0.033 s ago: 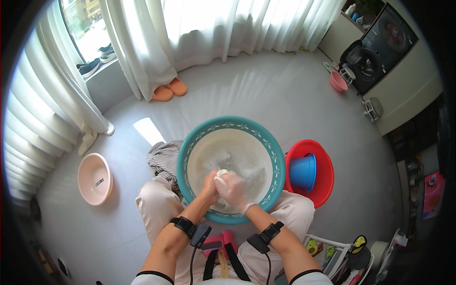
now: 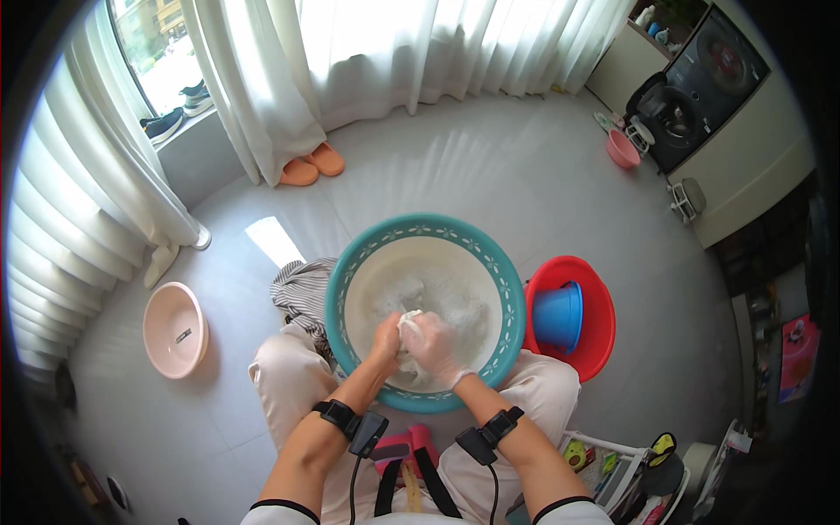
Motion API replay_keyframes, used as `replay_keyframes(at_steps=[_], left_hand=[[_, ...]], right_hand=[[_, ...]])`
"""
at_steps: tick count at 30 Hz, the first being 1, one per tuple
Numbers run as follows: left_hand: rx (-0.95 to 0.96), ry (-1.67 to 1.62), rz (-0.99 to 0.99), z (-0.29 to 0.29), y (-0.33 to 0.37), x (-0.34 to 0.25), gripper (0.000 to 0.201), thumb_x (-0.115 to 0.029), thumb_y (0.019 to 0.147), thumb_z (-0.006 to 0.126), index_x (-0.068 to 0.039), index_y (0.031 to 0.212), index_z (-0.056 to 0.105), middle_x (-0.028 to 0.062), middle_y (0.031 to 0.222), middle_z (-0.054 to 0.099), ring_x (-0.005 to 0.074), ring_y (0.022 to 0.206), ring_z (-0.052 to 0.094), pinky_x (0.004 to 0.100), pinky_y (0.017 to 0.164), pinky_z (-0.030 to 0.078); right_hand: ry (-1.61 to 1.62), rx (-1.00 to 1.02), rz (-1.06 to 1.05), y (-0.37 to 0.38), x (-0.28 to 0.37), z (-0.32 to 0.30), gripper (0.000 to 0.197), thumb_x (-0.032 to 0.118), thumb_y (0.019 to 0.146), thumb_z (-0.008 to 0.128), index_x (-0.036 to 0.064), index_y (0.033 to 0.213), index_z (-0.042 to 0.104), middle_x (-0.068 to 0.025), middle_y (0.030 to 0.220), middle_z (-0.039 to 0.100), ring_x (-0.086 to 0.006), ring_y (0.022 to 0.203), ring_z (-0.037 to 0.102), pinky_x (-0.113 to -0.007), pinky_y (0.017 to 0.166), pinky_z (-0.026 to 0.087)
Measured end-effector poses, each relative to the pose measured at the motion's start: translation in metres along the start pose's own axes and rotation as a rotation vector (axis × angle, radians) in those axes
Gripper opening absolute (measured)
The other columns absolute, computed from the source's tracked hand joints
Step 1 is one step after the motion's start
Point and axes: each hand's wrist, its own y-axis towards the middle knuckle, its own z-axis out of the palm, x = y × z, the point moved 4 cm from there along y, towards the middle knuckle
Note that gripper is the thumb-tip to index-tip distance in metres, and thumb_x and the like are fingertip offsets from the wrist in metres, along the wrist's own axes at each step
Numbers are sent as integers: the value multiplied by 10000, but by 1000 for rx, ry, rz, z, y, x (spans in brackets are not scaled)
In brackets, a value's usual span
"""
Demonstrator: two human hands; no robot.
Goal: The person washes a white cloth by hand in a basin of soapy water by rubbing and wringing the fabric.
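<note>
A large teal-rimmed basin [image 2: 426, 226] with a cream inside stands between my knees, holding cloudy, sudsy water [image 2: 451, 289]. Over its near half, my left hand [image 2: 387, 339] and my right hand [image 2: 430, 341] press together, both closed on a wet white cloth [image 2: 409, 318]. A bit of the cloth sticks out above the fingers, and more of it hangs below them toward the water. Something whitish and translucent covers the right hand up to the wrist; whether it is a thin glove or suds, I cannot tell. The fingers are partly hidden.
Right of the basin, a red tub [image 2: 598, 324] holds a blue bucket [image 2: 557, 317]. Striped fabric [image 2: 306, 289] lies against the basin's left side. Farther left stands a pale pink basin [image 2: 175, 331]. Orange slippers [image 2: 313, 166] lie by the curtain. A white rack [image 2: 612, 464] stands at lower right.
My hands have shifted very slightly on the white cloth, the right one a touch. Everything else is the same.
</note>
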Motion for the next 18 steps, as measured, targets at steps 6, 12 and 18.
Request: replay_keyframes(at_steps=[6, 12, 18], left_hand=[[-8, 1270, 727, 2, -19, -36, 449, -248, 674, 656, -97, 1088, 570, 101, 866, 654, 297, 813, 634, 428, 877, 454], [227, 1466, 747, 35, -54, -48, 824, -208, 574, 727, -128, 1326, 400, 132, 941, 672, 337, 959, 628, 484, 1031, 341], [370, 1402, 582, 39, -66, -65, 788, -138, 585, 714, -91, 1318, 429, 156, 935, 666, 313, 912, 638, 370, 854, 487]], right_hand=[[111, 334, 373, 12, -41, -24, 381, 291, 774, 674, 60, 1057, 565, -204, 1020, 621, -372, 895, 618, -400, 775, 492], [264, 549, 297, 8, -23, -27, 692, 292, 696, 728, 35, 1256, 412, -187, 1067, 614, -312, 1002, 607, -360, 866, 466], [566, 886, 397, -7, -40, -25, 683, 249, 687, 779, 28, 1251, 465, -116, 1105, 615, -203, 1019, 582, -327, 908, 441]])
